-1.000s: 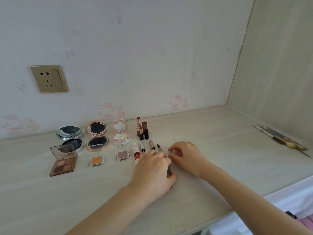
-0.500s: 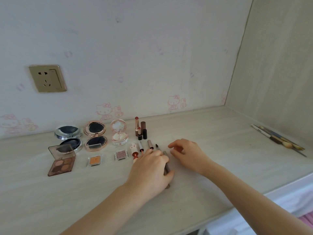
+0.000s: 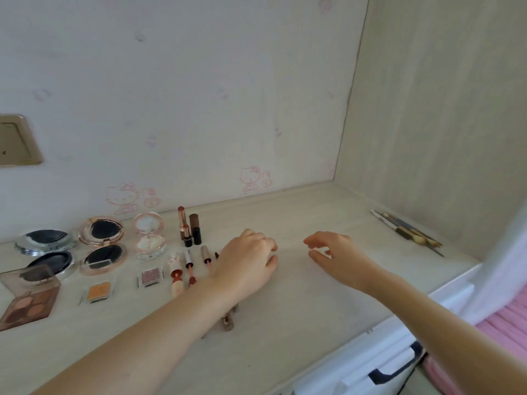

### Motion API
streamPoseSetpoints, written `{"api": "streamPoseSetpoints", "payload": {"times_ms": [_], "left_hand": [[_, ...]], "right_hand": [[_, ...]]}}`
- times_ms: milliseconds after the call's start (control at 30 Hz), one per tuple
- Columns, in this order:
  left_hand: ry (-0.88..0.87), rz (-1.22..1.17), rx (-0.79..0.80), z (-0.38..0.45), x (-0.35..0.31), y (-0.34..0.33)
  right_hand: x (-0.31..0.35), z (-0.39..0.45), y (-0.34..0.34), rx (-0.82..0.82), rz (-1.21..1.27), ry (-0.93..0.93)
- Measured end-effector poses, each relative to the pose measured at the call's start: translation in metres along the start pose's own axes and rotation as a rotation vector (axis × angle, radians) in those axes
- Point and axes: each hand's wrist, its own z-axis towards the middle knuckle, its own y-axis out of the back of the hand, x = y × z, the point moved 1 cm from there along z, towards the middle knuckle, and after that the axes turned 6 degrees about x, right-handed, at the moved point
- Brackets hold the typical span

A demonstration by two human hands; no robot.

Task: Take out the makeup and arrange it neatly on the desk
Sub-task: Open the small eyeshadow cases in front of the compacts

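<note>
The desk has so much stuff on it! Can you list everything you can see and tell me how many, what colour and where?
Round open compacts: three, silver, rose-gold and pearly pink, back left by the wall.
Square brown eyeshadow palette: one, lid up, far left.
Small clear eyeshadow pots: two, orange and mauve, in front of the compacts.
Upright lipsticks: three, rose-gold and dark brown, behind the left hand.
Lying lip tubes: at least three, pink and red, left of the left hand.
Makeup brushes: a few, dark handles, far right.
Beige wall socket: one, on the wall at left.
Left hand: fingers curled over the desk.
Right hand: open, holding nothing.
</note>
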Motion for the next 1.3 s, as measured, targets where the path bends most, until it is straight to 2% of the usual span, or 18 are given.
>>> {"api": "streamPoseSetpoints", "payload": {"times_ms": [300,467,600,733,833,1033,1200,1300], "left_hand": [[-0.169,-0.041,0.085,0.077,-0.058,-0.040],[-0.288,-0.049,0.087,0.119,-0.104,-0.069],[-0.419,0.146,0.035,0.158,-0.133,-0.090],[-0.444,0.213,0.003,0.192,-0.145,-0.101],[-0.474,0.247,0.020,0.215,-0.149,-0.107],[-0.488,0.242,0.190,0.237,-0.147,-0.110],[-0.538,0.214,0.132,0.234,-0.144,-0.110],[-0.527,0.162,0.149,0.230,-0.144,-0.106]], "right_hand": [[-0.082,-0.027,0.041,-0.092,-0.144,-0.207],[-0.123,-0.031,0.050,-0.204,-0.258,-0.318],[-0.148,-0.024,0.051,-0.253,-0.342,-0.399],[-0.167,-0.012,0.057,-0.251,-0.334,-0.470],[-0.176,-0.006,0.057,-0.232,-0.407,-0.476],[-0.182,-0.003,0.054,-0.250,-0.500,-0.445],[-0.178,-0.002,0.054,-0.256,-0.518,-0.451],[-0.173,0.000,0.054,-0.255,-0.537,-0.477]]}}
